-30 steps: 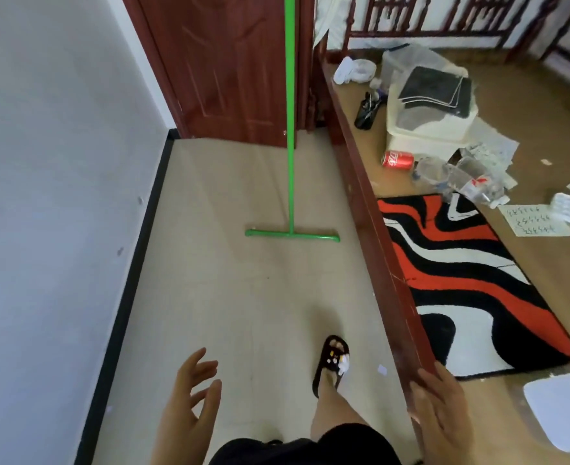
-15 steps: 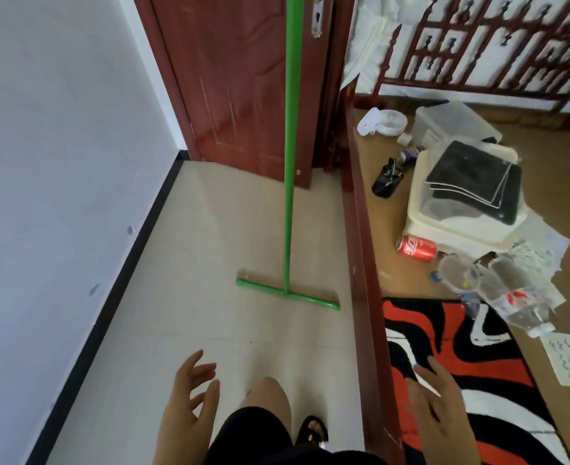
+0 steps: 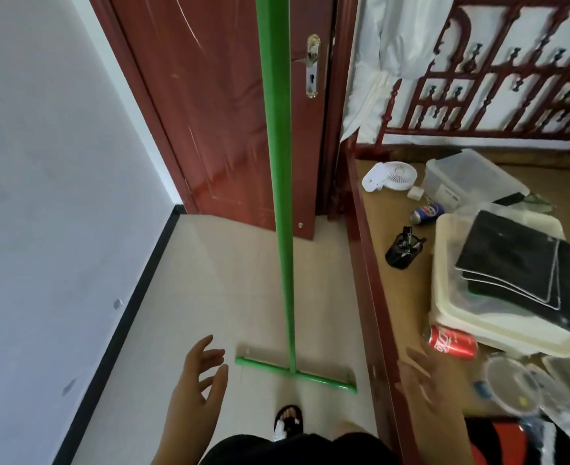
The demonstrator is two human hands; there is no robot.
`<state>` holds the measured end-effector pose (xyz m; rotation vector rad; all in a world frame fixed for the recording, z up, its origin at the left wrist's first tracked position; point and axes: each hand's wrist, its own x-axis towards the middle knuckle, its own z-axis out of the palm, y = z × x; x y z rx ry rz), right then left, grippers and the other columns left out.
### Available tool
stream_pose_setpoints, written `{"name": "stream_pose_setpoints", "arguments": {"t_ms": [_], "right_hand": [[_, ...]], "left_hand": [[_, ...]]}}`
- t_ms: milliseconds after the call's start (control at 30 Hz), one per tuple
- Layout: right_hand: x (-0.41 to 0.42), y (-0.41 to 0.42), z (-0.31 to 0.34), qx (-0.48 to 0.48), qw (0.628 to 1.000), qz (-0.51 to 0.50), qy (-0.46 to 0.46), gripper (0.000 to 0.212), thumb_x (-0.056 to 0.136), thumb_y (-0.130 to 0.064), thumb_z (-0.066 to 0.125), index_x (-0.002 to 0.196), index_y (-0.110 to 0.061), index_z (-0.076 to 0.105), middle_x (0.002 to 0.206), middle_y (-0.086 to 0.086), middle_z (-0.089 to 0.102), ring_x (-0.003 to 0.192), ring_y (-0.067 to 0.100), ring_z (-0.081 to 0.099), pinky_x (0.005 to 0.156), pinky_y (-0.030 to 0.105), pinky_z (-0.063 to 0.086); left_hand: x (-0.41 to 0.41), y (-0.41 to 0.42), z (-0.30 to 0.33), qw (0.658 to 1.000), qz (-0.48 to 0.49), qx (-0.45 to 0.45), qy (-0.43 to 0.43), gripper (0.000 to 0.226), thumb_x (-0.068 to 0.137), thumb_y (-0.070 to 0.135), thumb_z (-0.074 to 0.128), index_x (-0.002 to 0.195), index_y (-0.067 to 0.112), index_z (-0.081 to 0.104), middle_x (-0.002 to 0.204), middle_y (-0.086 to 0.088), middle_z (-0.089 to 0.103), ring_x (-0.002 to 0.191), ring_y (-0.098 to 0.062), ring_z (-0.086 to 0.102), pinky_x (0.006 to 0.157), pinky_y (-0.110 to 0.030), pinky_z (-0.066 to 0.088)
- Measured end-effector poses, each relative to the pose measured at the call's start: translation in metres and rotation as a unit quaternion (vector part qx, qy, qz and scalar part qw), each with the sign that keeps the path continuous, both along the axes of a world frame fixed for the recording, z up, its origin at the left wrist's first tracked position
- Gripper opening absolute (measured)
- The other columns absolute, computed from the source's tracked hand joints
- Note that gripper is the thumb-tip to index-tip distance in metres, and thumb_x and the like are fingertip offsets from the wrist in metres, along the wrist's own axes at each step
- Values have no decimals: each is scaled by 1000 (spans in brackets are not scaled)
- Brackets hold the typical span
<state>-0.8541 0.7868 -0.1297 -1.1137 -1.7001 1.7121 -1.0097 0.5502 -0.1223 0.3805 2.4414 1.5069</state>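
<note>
A long green plastic floor squeegee (image 3: pixel 282 229) stands on the pale tiled floor (image 3: pixel 209 280). Its crossbar lies flat on the tiles and its straight handle rises steeply in front of the dark red wooden door (image 3: pixel 216 112), running out of the top of the view. The crossbar sits just ahead of a foot in a black sandal (image 3: pixel 288 424).

The left hand (image 3: pixel 196 391) hovers above the floor just left of the crossbar. Its fingers are spread and loosely bent, it holds nothing, and it is clear of the squeegee. The right hand (image 3: pixel 428 391) is blurred. Its fingers are apart and empty, and it is raised over the dark red wooden edge (image 3: pixel 374 297) of the brown raised surface (image 3: pixel 408 297) on the right. Whether it touches that edge cannot be told.

A red cola can (image 3: pixel 453 342) lies on its side near the right hand's fingertips, against a cream plastic tray (image 3: pixel 444 297) that carries a stack of flat black pads (image 3: pixel 512 260). Farther back on the surface are a black pen cup (image 3: pixel 403 250), a blue drinks can (image 3: pixel 426 213) on its side, a small white fan (image 3: pixel 391 176) and a clear plastic box (image 3: pixel 468 177). A white wall (image 3: pixel 58 196) with a black skirting board runs along the left.
</note>
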Motion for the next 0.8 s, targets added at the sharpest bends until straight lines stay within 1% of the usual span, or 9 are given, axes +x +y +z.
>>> {"name": "stream_pose_setpoints", "arguments": {"t_ms": [67,100,167,300,433,533,633,733,800], "right_hand": [[-16,11,6,10,1000,22,-14,56,78,-12,64,128,-17,38,124,11,53,89,5,60,61,13,51],[-27,17,12,27,998,49,-14,50,83,-8,56,128,-19,38,125,8,52,96,6,58,66,14,48],[-54,25,26,63,993,96,-5,44,85,-18,53,125,-27,38,121,-5,53,109,9,53,74,12,43],[-121,41,73,115,959,257,24,47,79,-49,48,124,-40,36,121,-23,47,109,-6,49,80,3,42],[-181,51,106,210,879,428,23,43,86,-28,53,128,-34,43,128,-15,53,116,-2,48,98,20,42],[-207,60,110,206,859,466,42,33,86,-19,55,114,-36,54,111,-14,65,105,3,58,95,26,48],[-222,65,107,187,846,496,61,33,84,-15,58,98,-45,57,95,-18,69,97,1,62,85,16,50],[-244,59,106,191,831,517,71,26,84,-15,59,104,-31,62,97,-15,68,94,-2,62,78,8,47],[-262,50,106,188,823,528,85,25,84,-15,59,107,-24,63,99,-9,69,96,0,62,80,11,49]], "left_hand": [[-14,19,2,1000,-9,1,2,47,84,8,52,105,48,37,100,13,61,95,13,53,69,-10,47],[-20,28,4,1000,-10,2,8,47,84,8,52,105,47,37,103,11,60,95,13,52,70,-7,47],[-35,50,8,1000,-11,2,20,45,84,9,53,108,44,37,106,9,59,96,14,52,72,-1,44],[-58,95,20,999,-40,-16,12,45,84,25,56,121,37,36,114,10,56,102,4,53,91,-19,42],[-72,135,30,995,-78,-55,36,48,84,36,53,129,31,37,125,12,52,114,-4,48,99,-25,40],[-79,151,32,996,-49,-55,48,36,86,33,50,122,30,46,123,9,57,109,-6,52,95,-23,42],[-84,155,31,998,-21,-36,37,27,87,29,50,114,30,52,114,9,62,103,-7,57,92,-20,46],[-94,151,31,999,29,-13,22,20,88,27,50,106,32,53,104,12,61,97,-3,57,78,-5,41],[-107,145,31,998,61,-11,15,20,88,25,49,107,30,54,102,13,59,95,-4,56,78,-7,39]]}}
